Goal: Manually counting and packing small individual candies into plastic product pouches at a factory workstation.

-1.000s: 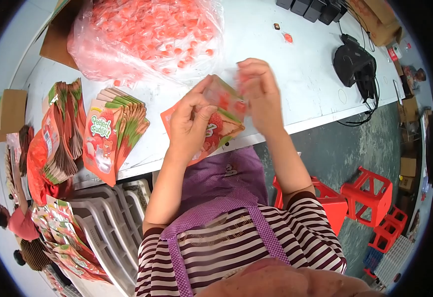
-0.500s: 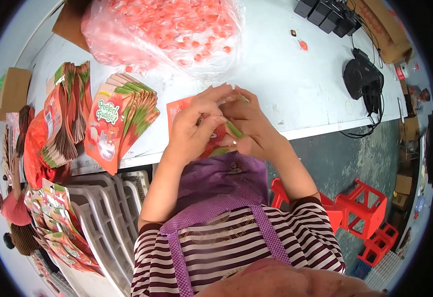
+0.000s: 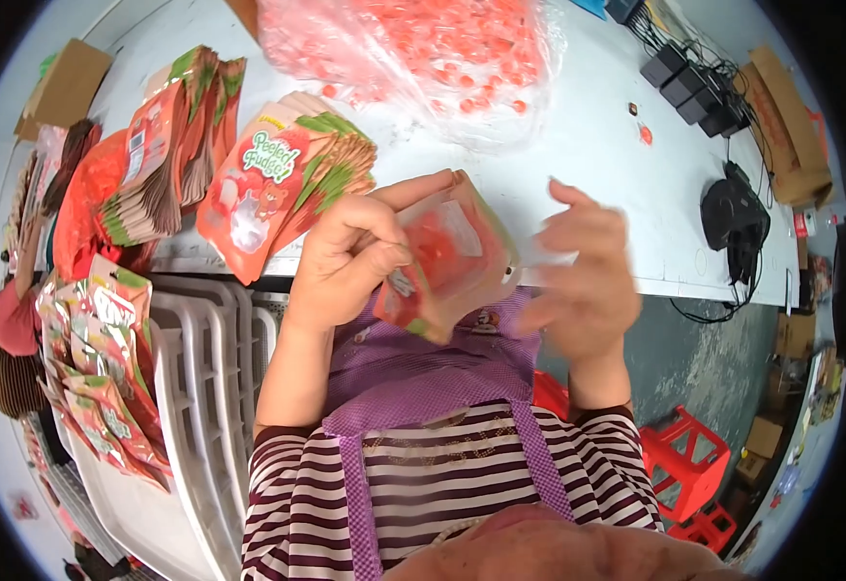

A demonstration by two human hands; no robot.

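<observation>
My left hand grips one edge of a red and green candy pouch over the table's front edge, thumb and fingers closed on it. The pouch's mouth gapes toward me, and its pale inside shows with something reddish in it. To the right of the pouch is my right hand, blurred by motion, its fingers apart and apparently holding nothing. Left of my left hand, a fanned stack of flat pouches lies on the table. Beyond my hands rests a big clear plastic bag full of small red-pink candies.
More pouches stand bundled at the far left. Below them, filled pouches lie on stacked pale trays. Black devices with cables and a black strap bundle sit at right. Red stools stand on the floor. People are at left.
My right hand has come off the pouch and moved right. The pouch's mouth has opened, with my left hand still holding it. The whole view has shifted, so table items appear further right and higher.
</observation>
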